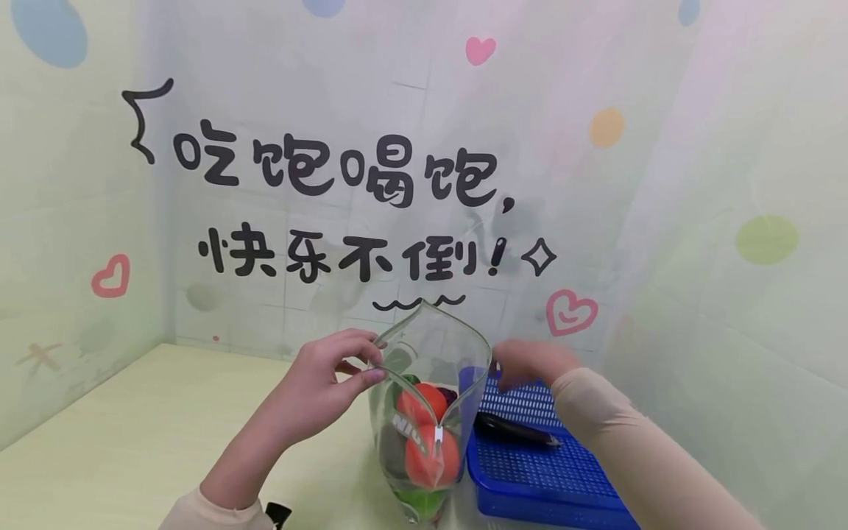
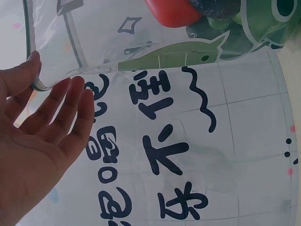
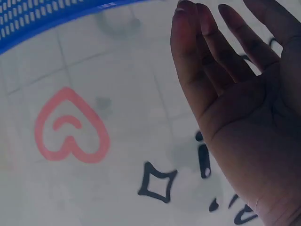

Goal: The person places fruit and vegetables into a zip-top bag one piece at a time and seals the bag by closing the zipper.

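Note:
A clear zip bag [image 1: 457, 333] stands upright with its mouth spread wide. Inside are red-orange tomatoes [image 1: 432, 453], a green item [image 1: 420, 502] at the bottom and darker produce partly hidden behind. My left hand [image 1: 311, 390] pinches the left side of the bag's rim between thumb and fingers; the left wrist view shows this hand [image 2: 47, 117] at the rim too. Beside the right rim is my right hand [image 1: 533, 362], over the basket. In the right wrist view the fingers of that hand [image 3: 240, 94] extend with nothing visible in them.
Right of the bag lies a blue perforated basket [image 1: 530, 500] holding a dark eggplant [image 1: 513, 429]. Both stand on a pale table [image 1: 132, 427]. A printed curtain [image 1: 318, 88] with black characters and hearts rises behind. A small black object [image 1: 278, 514] is near my left sleeve.

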Tool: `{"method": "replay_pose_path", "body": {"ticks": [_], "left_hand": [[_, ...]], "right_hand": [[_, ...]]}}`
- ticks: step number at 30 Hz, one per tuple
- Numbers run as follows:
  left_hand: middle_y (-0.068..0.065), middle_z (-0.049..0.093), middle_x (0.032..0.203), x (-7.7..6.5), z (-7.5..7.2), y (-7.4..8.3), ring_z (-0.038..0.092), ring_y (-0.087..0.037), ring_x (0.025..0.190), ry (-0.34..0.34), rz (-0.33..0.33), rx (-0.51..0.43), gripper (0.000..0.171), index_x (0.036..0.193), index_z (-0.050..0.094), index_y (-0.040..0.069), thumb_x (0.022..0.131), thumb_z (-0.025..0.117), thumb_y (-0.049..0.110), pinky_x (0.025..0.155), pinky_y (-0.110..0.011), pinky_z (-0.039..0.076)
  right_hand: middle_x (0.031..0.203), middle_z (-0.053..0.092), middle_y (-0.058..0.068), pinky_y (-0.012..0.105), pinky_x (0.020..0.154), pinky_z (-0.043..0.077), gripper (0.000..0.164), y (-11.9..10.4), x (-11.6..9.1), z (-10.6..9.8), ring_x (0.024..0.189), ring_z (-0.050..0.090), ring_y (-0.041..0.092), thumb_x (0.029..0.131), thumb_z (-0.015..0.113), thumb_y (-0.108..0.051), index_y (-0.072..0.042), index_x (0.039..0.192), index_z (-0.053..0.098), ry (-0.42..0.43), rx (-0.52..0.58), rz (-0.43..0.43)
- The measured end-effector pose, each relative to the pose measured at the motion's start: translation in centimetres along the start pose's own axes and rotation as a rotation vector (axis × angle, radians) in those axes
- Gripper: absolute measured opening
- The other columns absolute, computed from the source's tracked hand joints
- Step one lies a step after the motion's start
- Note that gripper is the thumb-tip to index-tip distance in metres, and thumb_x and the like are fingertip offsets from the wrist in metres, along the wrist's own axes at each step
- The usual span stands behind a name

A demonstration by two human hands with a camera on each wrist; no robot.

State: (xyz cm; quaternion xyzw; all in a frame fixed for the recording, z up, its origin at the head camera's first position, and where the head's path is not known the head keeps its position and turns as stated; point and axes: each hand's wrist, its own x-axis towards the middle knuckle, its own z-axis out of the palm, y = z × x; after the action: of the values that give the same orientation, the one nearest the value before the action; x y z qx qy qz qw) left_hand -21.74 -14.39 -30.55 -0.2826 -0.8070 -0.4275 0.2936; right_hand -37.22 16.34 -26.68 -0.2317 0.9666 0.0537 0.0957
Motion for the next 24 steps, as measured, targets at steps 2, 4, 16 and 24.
{"method": "replay_pose_path", "body": {"ticks": [2,4,16,24], "left_hand": [[-0.007,0.075,0.117,0.0,0.0,0.0,0.071,-0.023,0.112,0.001,0.000,-0.004,0.017,0.092,0.074,0.017,0.093,0.080,0.002,0.082,-0.029,0.067],[-0.007,0.075,0.116,-0.1,0.0,0.0,0.071,-0.021,0.110,0.000,-0.003,-0.009,0.017,0.092,0.074,0.017,0.093,0.080,0.002,0.082,-0.028,0.067],[-0.007,0.075,0.117,-0.1,-0.2,0.0,0.070,-0.022,0.112,0.000,-0.014,-0.009,0.016,0.092,0.074,0.016,0.092,0.080,0.001,0.083,-0.029,0.067],[-0.007,0.075,0.117,0.1,-0.1,0.0,0.071,-0.022,0.111,-0.002,-0.019,-0.002,0.014,0.093,0.075,0.015,0.093,0.080,0.001,0.083,-0.029,0.067]], "right_hand": [[0.110,0.075,0.004,0.050,0.099,0.062,0.031,0.6,0.3,1.9,0.101,0.069,0.021,0.086,0.087,-0.011,-0.012,0.115,0.075,-0.021,-0.019,0.010],[0.113,0.076,0.003,0.053,0.100,0.061,0.035,1.3,0.5,3.6,0.104,0.069,0.022,0.084,0.089,-0.011,-0.015,0.116,0.077,-0.037,-0.039,0.040],[0.091,0.070,0.002,0.049,0.090,0.061,0.021,5.0,1.3,10.0,0.088,0.062,0.024,0.083,0.089,-0.006,-0.017,0.090,0.072,-0.144,0.073,0.232],[0.089,0.070,0.002,0.052,0.093,0.060,0.019,4.8,1.2,10.7,0.087,0.063,0.025,0.085,0.091,-0.021,-0.017,0.093,0.074,-0.165,0.023,0.233]]}}
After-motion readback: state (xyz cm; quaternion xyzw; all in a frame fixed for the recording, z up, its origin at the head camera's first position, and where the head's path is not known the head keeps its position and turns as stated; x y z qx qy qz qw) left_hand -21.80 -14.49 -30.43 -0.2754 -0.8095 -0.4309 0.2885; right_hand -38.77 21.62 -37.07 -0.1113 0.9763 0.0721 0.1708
